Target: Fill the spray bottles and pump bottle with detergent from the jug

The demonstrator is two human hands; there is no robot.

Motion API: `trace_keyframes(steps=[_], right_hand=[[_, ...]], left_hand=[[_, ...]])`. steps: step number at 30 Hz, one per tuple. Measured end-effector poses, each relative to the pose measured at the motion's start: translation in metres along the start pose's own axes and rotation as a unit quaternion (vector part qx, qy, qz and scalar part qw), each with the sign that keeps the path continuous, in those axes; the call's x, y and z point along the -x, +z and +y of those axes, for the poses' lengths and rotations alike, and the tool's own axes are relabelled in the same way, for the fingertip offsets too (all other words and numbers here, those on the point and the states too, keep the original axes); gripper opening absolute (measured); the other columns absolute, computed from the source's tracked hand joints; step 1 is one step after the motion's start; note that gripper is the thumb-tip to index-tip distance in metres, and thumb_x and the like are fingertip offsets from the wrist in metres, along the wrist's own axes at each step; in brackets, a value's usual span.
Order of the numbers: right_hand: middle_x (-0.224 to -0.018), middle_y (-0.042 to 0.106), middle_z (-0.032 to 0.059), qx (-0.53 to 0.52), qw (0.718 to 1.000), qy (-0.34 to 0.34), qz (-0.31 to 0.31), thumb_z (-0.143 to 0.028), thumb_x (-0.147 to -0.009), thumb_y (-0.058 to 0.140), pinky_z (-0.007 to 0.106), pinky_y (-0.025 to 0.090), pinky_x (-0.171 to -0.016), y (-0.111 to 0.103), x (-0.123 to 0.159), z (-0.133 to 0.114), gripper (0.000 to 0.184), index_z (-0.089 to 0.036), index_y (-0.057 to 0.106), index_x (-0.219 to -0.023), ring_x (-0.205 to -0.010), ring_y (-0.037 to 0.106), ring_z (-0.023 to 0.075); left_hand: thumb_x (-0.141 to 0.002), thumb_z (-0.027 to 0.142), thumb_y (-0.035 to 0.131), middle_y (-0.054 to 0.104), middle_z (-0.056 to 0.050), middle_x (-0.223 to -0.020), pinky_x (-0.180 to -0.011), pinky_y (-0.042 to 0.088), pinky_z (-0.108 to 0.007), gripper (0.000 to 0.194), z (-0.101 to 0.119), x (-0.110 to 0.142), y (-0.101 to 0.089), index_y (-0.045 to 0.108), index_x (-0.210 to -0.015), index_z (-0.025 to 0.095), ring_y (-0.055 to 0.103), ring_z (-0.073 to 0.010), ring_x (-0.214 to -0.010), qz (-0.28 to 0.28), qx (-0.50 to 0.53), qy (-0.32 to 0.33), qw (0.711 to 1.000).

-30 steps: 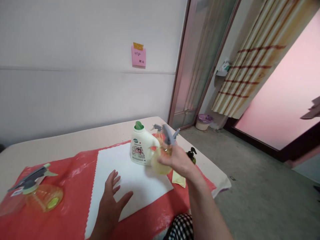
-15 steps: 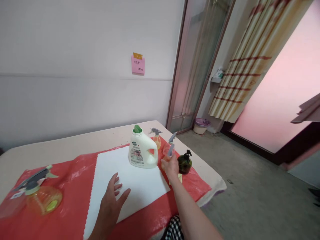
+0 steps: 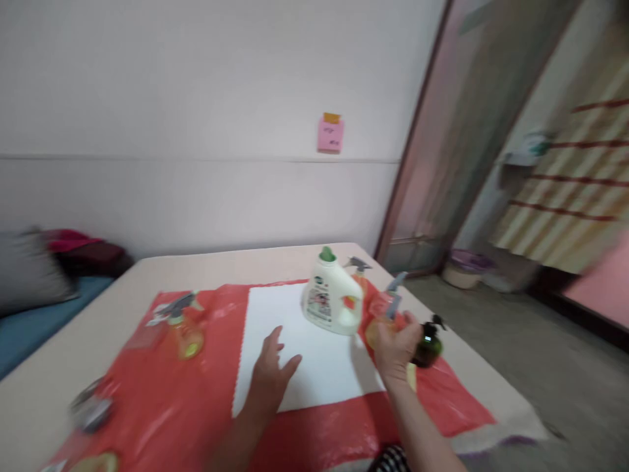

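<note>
My right hand is closed round a yellow spray bottle with a grey trigger head, just right of the white cloth. A dark green pump bottle stands right behind that hand. My left hand lies flat and open on the white cloth, fingers spread. A white detergent jug with a green cap stands at the cloth's far right corner. The picture is smeared by motion.
A red sheet covers the table. Another yellow spray bottle stands at the left, one more behind the jug, and grey blurred objects at the near left. A blue cushion lies left; a doorway and floor lie right.
The camera has swung left, so everything has shifted right in view. My right hand stays on the spray bottle beside the pump bottle. My left hand has stayed on the cloth.
</note>
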State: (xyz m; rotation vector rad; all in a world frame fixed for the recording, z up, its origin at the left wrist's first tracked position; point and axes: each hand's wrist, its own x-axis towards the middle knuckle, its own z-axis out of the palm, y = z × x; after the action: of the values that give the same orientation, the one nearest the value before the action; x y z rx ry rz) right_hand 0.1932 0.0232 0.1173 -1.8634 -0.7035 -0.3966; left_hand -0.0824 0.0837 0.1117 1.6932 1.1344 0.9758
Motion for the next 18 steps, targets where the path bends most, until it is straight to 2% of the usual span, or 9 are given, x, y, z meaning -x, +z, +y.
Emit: trace_keyframes(steps=[2,4,7,9,11,13,15,18], right_hand=[[-0.132,0.043,0.0293,-0.039,0.996,-0.070,0.038,-0.053,-0.086,0.047,0.061,0.031,-0.108,0.000,0.008,-0.017,0.064,-0.004,0.042,-0.127,-0.130,0.040,0.0410],[-0.128,0.049,0.0260,-0.080,0.988,-0.132,0.026,-0.054,-0.083,0.054,0.060,0.030,-0.110,0.006,0.017,-0.032,0.057,-0.010,0.048,-0.118,-0.130,0.042,0.0405],[-0.126,0.056,0.0204,-0.116,0.955,-0.271,-0.025,-0.041,-0.089,0.058,0.056,0.041,-0.104,0.021,0.037,-0.050,0.038,-0.015,0.053,-0.116,-0.123,0.052,0.0367],[-0.130,0.055,0.0183,-0.114,0.920,-0.368,-0.075,-0.031,-0.095,0.053,0.052,0.047,-0.099,0.031,0.053,-0.057,0.031,-0.017,0.053,-0.123,-0.120,0.055,0.0343],[-0.134,0.054,0.0166,-0.108,0.890,-0.422,-0.132,-0.026,-0.098,0.048,0.049,0.049,-0.096,0.039,0.066,-0.059,0.030,-0.019,0.052,-0.127,-0.119,0.056,0.0320],[-0.136,0.053,0.0155,-0.110,0.867,-0.453,-0.176,-0.024,-0.099,0.046,0.047,0.051,-0.096,0.045,0.076,-0.059,0.031,-0.019,0.051,-0.130,-0.119,0.056,0.0298],[-0.136,0.053,0.0148,-0.113,0.848,-0.478,-0.201,-0.022,-0.099,0.046,0.044,0.052,-0.095,0.048,0.082,-0.057,0.032,-0.018,0.050,-0.131,-0.120,0.056,0.0282],[-0.135,0.056,0.0135,-0.118,0.832,-0.495,-0.219,-0.020,-0.099,0.046,0.041,0.055,-0.093,0.050,0.085,-0.053,0.030,-0.018,0.052,-0.129,-0.119,0.058,0.0263]], left_hand=[[-0.079,0.043,0.067,0.061,-0.013,-0.130,-0.093,0.053,-0.042,0.062,0.004,-0.002,-0.007,0.052,-0.135,0.020,0.064,-0.0269,-0.112,0.021,0.006,0.021,1.000],[-0.079,0.038,0.067,0.065,-0.011,-0.122,-0.090,0.053,-0.040,0.052,0.007,-0.009,-0.018,0.058,-0.127,0.021,0.065,-0.0253,-0.107,0.087,0.001,0.040,0.995],[-0.081,0.036,0.063,0.067,-0.009,-0.113,-0.095,0.051,-0.039,0.035,0.002,-0.027,-0.048,0.063,-0.113,0.022,0.065,-0.0246,-0.106,0.194,-0.028,0.025,0.980],[-0.085,0.036,0.058,0.063,-0.010,-0.120,-0.103,0.045,-0.041,0.031,-0.008,-0.040,-0.075,0.060,-0.113,0.023,0.060,-0.0248,-0.115,0.278,-0.046,-0.001,0.959],[-0.087,0.037,0.055,0.054,-0.013,-0.133,-0.110,0.038,-0.043,0.039,-0.022,-0.051,-0.104,0.051,-0.123,0.022,0.051,-0.0265,-0.127,0.367,-0.060,-0.044,0.927],[-0.084,0.037,0.060,0.043,-0.018,-0.143,-0.113,0.033,-0.050,0.056,-0.038,-0.061,-0.129,0.040,-0.134,0.019,0.041,-0.0318,-0.137,0.429,-0.069,-0.097,0.896],[-0.077,0.035,0.069,0.034,-0.024,-0.149,-0.115,0.028,-0.054,0.076,-0.054,-0.068,-0.147,0.032,-0.140,0.016,0.032,-0.0370,-0.142,0.447,-0.075,-0.137,0.881],[-0.072,0.033,0.077,0.030,-0.022,-0.155,-0.116,0.026,-0.052,0.090,-0.073,-0.074,-0.158,0.027,-0.146,0.018,0.025,-0.0379,-0.146,0.422,-0.083,-0.163,0.888]])
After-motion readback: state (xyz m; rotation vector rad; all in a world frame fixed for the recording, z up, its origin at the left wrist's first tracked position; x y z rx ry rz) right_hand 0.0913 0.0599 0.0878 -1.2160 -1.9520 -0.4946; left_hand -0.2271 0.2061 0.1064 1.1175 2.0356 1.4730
